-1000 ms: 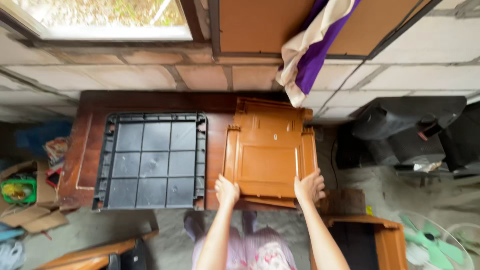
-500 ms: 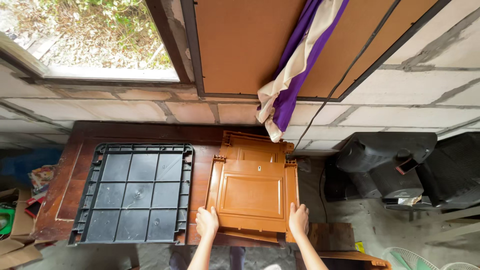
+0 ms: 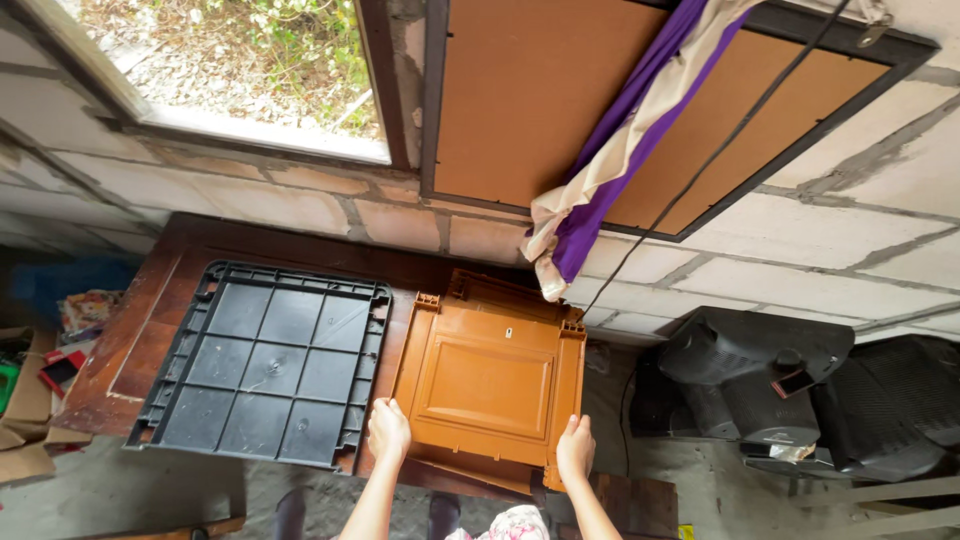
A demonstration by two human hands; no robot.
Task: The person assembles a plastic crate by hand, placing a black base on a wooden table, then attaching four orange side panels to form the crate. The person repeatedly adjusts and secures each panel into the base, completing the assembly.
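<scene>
An orange-brown plastic panel [image 3: 490, 380] lies flat on the right part of a dark wooden table [image 3: 300, 255], on top of more panels of the same colour. My left hand [image 3: 388, 432] grips its near left corner. My right hand [image 3: 575, 448] grips its near right corner. To the left on the table lies a black plastic panel [image 3: 270, 360] with a grid of ribs, apart from both hands.
A block wall with a window [image 3: 240, 70] and a brown framed board [image 3: 620, 110] stands behind the table. A purple and cream cloth [image 3: 610, 160] hangs over the board. Old dark televisions [image 3: 770, 380] sit at the right. Cardboard and clutter [image 3: 40, 390] lie at the left.
The view has tilted up toward the wall. Both hands have stayed on the near edge of the orange-brown panel, which now lies a little farther back on the table.
</scene>
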